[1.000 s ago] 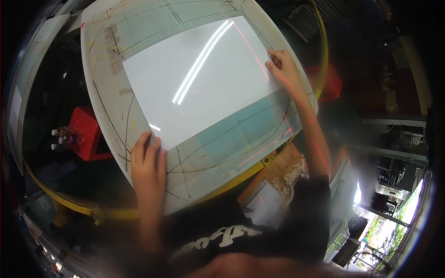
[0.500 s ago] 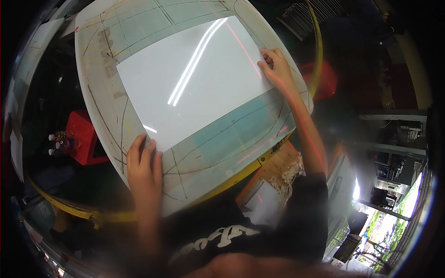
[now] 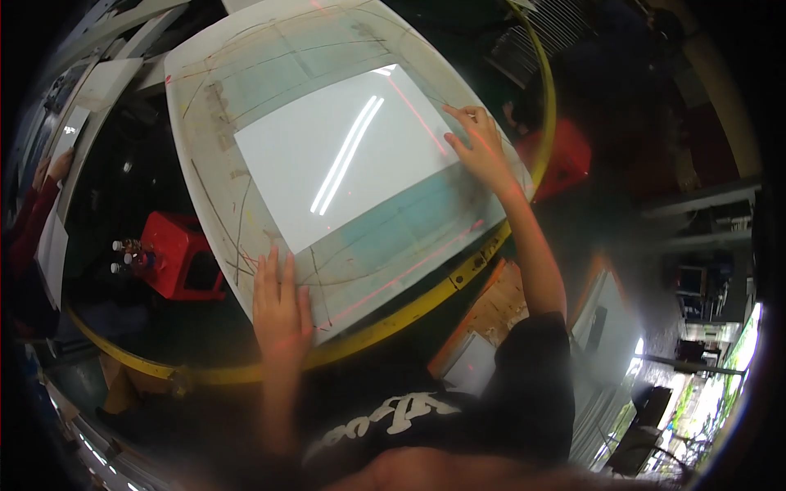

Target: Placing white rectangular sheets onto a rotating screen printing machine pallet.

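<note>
A glossy white sheet (image 3: 344, 155) lies flat on a pale, rounded board (image 3: 209, 176) with a bluish-green middle and many drawn dark lines. Bright lamp streaks and a red light line cross the sheet. My left hand (image 3: 280, 315) rests on the board's near left edge, fingers stretched forward beside the sheet's near left corner. At the sheet's right edge is my right hand (image 3: 485, 151), thumb and fingers spread apart, with nothing gripped; whether the thumb touches the sheet I cannot tell.
A curved yellow rail (image 3: 393, 323) runs around the board. At the left stands a red stool (image 3: 176, 250) with small bottles (image 3: 131, 255) on it; another red stool (image 3: 565, 155) is at the right. Another person's hand (image 3: 59, 168) shows at the far left.
My right hand's curled fingers have straightened and come off the sheet's edge. My left fingers have moved slightly away from the near corner. The whole view has shifted, placing the board farther right.
</note>
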`<state>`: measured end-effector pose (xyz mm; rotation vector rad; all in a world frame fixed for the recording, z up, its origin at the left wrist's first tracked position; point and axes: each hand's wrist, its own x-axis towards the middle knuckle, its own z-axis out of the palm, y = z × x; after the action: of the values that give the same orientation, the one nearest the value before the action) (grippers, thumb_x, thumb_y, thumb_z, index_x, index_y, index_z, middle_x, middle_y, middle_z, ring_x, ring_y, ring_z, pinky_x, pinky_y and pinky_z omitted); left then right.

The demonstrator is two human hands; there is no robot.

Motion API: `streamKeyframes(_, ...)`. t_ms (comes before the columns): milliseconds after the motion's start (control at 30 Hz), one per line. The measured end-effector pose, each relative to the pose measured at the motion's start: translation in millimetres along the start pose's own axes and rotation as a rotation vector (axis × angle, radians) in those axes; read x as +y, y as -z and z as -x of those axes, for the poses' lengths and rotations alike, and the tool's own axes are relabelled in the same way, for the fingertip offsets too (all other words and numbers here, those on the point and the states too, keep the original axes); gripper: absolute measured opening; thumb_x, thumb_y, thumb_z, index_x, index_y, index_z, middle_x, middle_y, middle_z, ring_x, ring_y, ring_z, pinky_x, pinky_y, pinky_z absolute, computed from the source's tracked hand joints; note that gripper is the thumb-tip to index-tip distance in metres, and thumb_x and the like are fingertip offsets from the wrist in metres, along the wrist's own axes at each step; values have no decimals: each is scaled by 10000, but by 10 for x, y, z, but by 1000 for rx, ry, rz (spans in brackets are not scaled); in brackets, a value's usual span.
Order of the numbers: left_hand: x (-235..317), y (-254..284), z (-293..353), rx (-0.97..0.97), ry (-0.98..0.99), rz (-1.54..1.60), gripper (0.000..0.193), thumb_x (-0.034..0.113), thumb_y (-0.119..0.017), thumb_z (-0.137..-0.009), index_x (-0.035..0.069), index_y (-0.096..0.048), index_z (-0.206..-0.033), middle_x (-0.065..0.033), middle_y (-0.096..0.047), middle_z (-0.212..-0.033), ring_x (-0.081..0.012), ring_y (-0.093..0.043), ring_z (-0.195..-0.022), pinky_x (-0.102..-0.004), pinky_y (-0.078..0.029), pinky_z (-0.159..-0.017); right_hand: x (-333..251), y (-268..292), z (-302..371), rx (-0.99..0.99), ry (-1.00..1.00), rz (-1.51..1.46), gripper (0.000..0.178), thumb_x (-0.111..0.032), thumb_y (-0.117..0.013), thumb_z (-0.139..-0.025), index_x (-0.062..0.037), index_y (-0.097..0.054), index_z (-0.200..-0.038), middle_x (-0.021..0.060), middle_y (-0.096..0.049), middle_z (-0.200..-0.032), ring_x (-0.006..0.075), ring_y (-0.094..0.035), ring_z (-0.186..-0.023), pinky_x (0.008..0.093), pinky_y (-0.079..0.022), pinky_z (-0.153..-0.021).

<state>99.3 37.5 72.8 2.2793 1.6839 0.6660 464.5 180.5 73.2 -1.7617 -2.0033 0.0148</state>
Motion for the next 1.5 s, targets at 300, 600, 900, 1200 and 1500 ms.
streamKeyframes(300, -92, 11, 860, 35, -161, 79, 406, 23, -466, -883, 18, -483, -1289, -194, -365, -1412, -381, -313, -1328, -441, -267, -1070, -32, 926, 2535, 180, -573, -43, 320, -166, -651, -795, -99, -611, -1106, 102, -581, -1031, 288, -549, -1022, 387, -449, -858)
streamKeyframes(600, 256, 4, 973, 18, -299, 157, 433, 17, -478, -879, 20, -466, -1312, -188, -365, -1416, -375, -320, -1326, -431, -271, -1064, -142, 981, 4485, -18, -940, 234, 404, -231, -714, -737, -51, -619, -1086, 137, -622, -1068, 301, -584, -1011, 392, -463, -852)
streamKeyframes(900, 495, 61, 1084, 49, -384, 119, 426, 10, -500, -862, 14, -485, -1287, -181, -395, -1399, -375, -333, -1320, -450, -279, -1067, -136, 957, 4557, 68, -845, 223, 401, -205, -726, -718, -51, -626, -1075, 117, -629, -1072, 303, -594, -985, 379, -471, -845)
streamKeyframes(1200, 509, 41, 1179, 48, -387, 127, 439, -7, -505, -845, 21, -488, -1283, -173, -383, -1409, -364, -342, -1317, -476, -257, -1081, -173, 1035, 4534, 73, -863, 184, 428, -252, -740, -719, -109, -634, -1108, 80, -632, -1124, 285, -597, -1019, 364, -476, -849)
streamKeyframes(1500, 540, 58, 1225, 48, -395, 130, 443, -12, -513, -839, 24, -494, -1281, -173, -391, -1405, -350, -350, -1318, -472, -267, -1075, -171, 1032, 4541, 76, -891, 159, 422, -260, -747, -714, -115, -646, -1097, 74, -636, -1122, 279, -598, -1022, 366, -475, -854)
